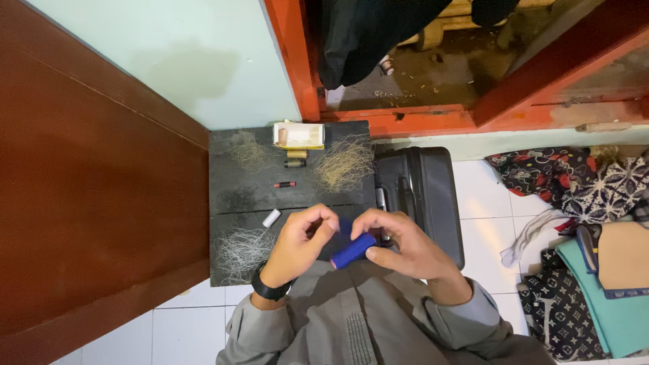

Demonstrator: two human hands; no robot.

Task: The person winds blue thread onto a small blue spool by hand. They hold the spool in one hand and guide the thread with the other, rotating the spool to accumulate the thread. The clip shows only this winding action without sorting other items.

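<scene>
left hand: fingers curled, tips pinched at the upper end of the blue cylinder, a black watch on the wrist.
right hand: fingers and thumb closed around the blue cylinder from the right side.
blue cylinder: held between both hands above the near edge of the dark board, tilted with its lower end toward the person's grey shirt.
dark board: lay flat in front of the person, against the pale wall.
white cylinder: lay on the board, just beyond the left hand, apart from it.
small red and black stick: lay mid-board, farther off.
open cardboard box: sat at the board's far edge, with a dark tube just in front.
tufts of pale fibre: spread on the board, right, far left and near left.
black case: stood just right of the board, behind the right hand.
patterned cloths: heaped on the white tiles, well to the right.
</scene>
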